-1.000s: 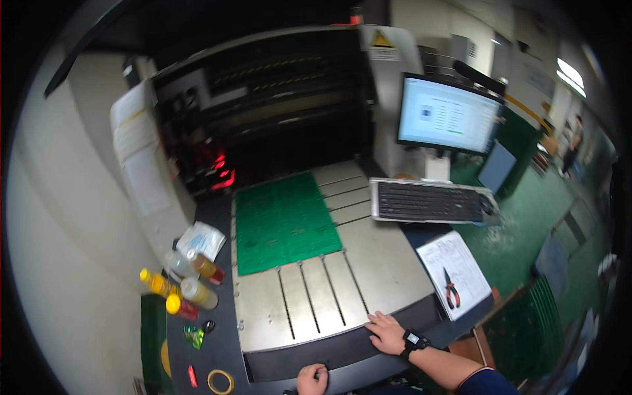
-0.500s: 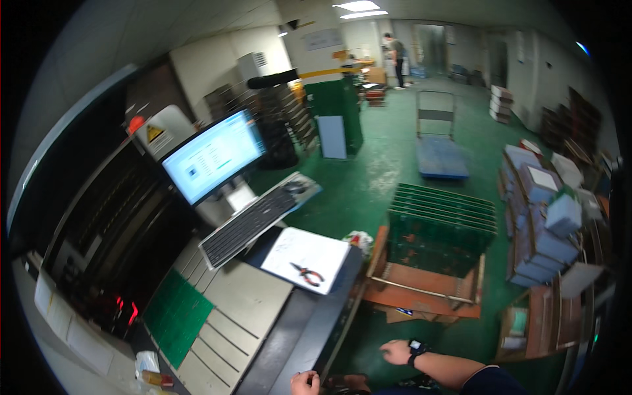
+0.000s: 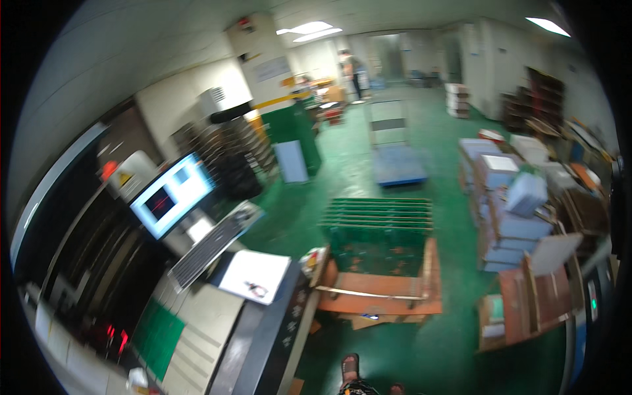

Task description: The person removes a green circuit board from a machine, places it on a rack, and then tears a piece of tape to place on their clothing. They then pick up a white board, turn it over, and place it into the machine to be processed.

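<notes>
Neither of my hands shows at this moment; at the lower edge only my sandalled foot (image 3: 350, 368) can be seen. To the left, a flat green panel (image 3: 158, 339) lies on the slatted bed (image 3: 201, 342) of a machine. A pair of pliers (image 3: 255, 288) rests on white paper (image 3: 253, 268) at the machine's front, blurred by motion. Beside the paper are a keyboard (image 3: 205, 253) and a lit monitor (image 3: 172, 195). In front of me on the floor, several upright green panels (image 3: 377, 247) stand in a rack with an orange-brown base (image 3: 382, 303).
Beyond the rack stands a blue platform trolley (image 3: 399, 164) with an upright handle. Stacked bluish panels (image 3: 513, 227) and brown boards (image 3: 536, 296) crowd the right side. Far off, another person (image 3: 352, 74) stands near a cluttered table. A pillar (image 3: 263, 72) rises behind the monitor.
My view has swung to the right, so the scene sits further left. Both my hands have left the picture. The monitor now displays a dark window with red marks.
</notes>
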`<action>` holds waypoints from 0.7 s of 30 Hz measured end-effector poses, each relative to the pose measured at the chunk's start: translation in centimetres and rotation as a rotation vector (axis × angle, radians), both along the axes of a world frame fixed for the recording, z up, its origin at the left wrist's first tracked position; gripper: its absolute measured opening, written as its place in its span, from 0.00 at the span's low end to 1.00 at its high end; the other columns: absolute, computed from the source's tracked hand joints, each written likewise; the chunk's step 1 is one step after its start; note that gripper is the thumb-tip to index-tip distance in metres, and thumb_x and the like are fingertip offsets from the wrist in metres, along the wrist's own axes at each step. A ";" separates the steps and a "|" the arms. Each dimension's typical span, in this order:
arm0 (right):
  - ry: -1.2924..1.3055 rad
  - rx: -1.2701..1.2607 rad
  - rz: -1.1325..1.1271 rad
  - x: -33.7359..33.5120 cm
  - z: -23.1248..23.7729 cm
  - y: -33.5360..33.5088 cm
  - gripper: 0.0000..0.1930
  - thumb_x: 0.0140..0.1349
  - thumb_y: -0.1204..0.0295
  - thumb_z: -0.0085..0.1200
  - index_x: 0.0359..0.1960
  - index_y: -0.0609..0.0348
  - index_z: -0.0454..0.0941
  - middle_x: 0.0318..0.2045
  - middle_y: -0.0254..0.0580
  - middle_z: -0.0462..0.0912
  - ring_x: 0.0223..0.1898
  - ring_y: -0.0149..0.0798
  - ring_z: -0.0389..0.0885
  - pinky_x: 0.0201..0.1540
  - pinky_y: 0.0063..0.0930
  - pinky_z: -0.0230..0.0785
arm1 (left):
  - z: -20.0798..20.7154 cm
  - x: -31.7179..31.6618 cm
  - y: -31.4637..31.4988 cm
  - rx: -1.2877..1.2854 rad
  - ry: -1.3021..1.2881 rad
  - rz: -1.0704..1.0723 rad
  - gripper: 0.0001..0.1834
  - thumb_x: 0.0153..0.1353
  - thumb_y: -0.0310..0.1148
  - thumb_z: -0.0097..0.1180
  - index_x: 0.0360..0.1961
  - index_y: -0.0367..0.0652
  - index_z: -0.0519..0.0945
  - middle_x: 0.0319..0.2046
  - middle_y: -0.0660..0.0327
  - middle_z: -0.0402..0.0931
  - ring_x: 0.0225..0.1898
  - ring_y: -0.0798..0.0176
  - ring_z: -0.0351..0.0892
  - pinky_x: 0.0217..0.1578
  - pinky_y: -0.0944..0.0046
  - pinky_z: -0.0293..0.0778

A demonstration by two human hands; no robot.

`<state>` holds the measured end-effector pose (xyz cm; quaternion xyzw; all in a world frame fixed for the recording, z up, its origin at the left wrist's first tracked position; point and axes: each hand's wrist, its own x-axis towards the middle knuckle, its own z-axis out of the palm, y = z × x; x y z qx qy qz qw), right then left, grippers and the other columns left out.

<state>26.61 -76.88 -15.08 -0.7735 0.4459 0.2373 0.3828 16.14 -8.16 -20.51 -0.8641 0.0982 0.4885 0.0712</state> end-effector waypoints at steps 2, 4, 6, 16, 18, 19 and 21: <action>-0.031 0.099 -0.091 -2.4 0.7 2.1 0.11 0.51 0.64 0.49 0.34 0.54 0.75 0.23 0.39 0.77 0.22 0.37 0.76 0.25 0.33 0.68 | -3.7 -2.6 2.5 -0.065 -0.187 0.378 0.20 0.60 0.42 0.39 0.47 0.47 0.75 0.48 0.54 0.72 0.50 0.52 0.71 0.49 0.55 0.66; -0.056 0.177 -0.174 -4.3 0.8 4.4 0.11 0.52 0.65 0.49 0.35 0.55 0.75 0.23 0.39 0.77 0.23 0.36 0.76 0.25 0.32 0.69 | -3.1 -0.1 2.0 -0.209 -0.078 0.713 0.20 0.60 0.42 0.39 0.46 0.46 0.76 0.45 0.54 0.74 0.48 0.52 0.72 0.47 0.55 0.67; -0.079 0.229 -0.268 -6.2 1.1 6.4 0.11 0.53 0.65 0.49 0.36 0.56 0.74 0.23 0.39 0.77 0.23 0.36 0.76 0.25 0.31 0.69 | -0.8 4.7 0.4 -0.295 0.005 0.843 0.19 0.60 0.43 0.40 0.45 0.44 0.76 0.42 0.53 0.76 0.45 0.51 0.73 0.45 0.55 0.68; -0.101 0.303 -0.516 -8.6 4.9 15.5 0.12 0.58 0.67 0.47 0.42 0.59 0.72 0.26 0.39 0.77 0.25 0.33 0.76 0.26 0.26 0.70 | 0.8 28.9 -4.5 -0.656 -0.021 0.722 0.16 0.56 0.41 0.51 0.35 0.39 0.79 0.28 0.60 0.79 0.29 0.65 0.77 0.33 0.67 0.73; -0.121 0.308 -0.541 -7.9 5.8 16.8 0.13 0.60 0.67 0.47 0.43 0.59 0.72 0.26 0.39 0.77 0.25 0.32 0.76 0.27 0.25 0.70 | 0.7 32.7 -5.0 -0.670 -0.171 0.501 0.15 0.57 0.40 0.51 0.35 0.38 0.79 0.26 0.62 0.78 0.27 0.67 0.76 0.32 0.67 0.72; -0.131 0.304 -0.559 -7.8 6.1 17.3 0.13 0.60 0.67 0.47 0.44 0.60 0.72 0.26 0.38 0.77 0.25 0.32 0.76 0.27 0.24 0.70 | 1.7 34.3 -5.6 -0.618 -0.173 0.493 0.20 0.51 0.49 0.49 0.36 0.46 0.80 0.36 0.55 0.79 0.40 0.52 0.77 0.43 0.59 0.71; -0.200 0.284 -0.535 -8.6 3.9 17.3 0.15 0.60 0.65 0.46 0.46 0.58 0.70 0.27 0.40 0.78 0.24 0.34 0.77 0.25 0.27 0.71 | 4.3 36.4 -6.7 -0.606 -0.186 0.448 0.19 0.52 0.47 0.50 0.37 0.45 0.80 0.36 0.53 0.79 0.41 0.52 0.77 0.43 0.59 0.71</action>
